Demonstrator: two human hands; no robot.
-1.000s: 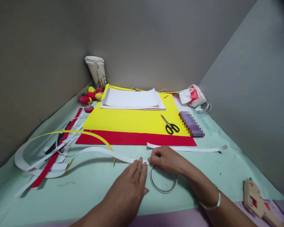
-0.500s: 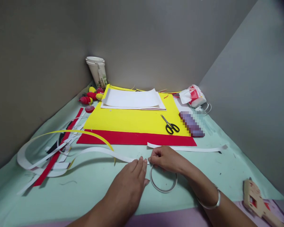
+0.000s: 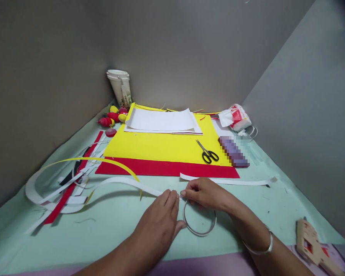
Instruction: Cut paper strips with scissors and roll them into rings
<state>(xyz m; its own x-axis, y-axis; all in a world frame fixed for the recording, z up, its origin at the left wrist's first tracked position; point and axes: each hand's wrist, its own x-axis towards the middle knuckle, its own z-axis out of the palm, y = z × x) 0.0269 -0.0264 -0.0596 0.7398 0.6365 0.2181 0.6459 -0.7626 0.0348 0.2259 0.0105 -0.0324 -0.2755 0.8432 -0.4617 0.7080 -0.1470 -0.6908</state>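
My left hand (image 3: 161,216) lies flat on the end of a long white paper strip (image 3: 123,181), fingers stretched out and the thumb apart, near the tape ring. The strip curls away to the left, where its yellow corrugated side shows. My right hand (image 3: 204,194) is closed in a pinch by the strip's end, at the upper rim of a thin roll of tape (image 3: 200,233). The fingertips partly hide what they grip. Behind the right hand lies another white strip (image 3: 241,182) with a dark tip.
Black-handled scissors (image 3: 208,155) rest on yellow card (image 3: 155,147) over a red sheet (image 3: 161,167). White papers (image 3: 161,120), a blurred purple object (image 3: 234,151), tissues (image 3: 240,118), a cup (image 3: 119,86), paper-strip scraps (image 3: 64,199) and a glue gun (image 3: 309,239) lie around.
My left thumb has spread out to the right, toward the tape ring. Both hands otherwise keep nearly the same place, and the view has shifted slightly.
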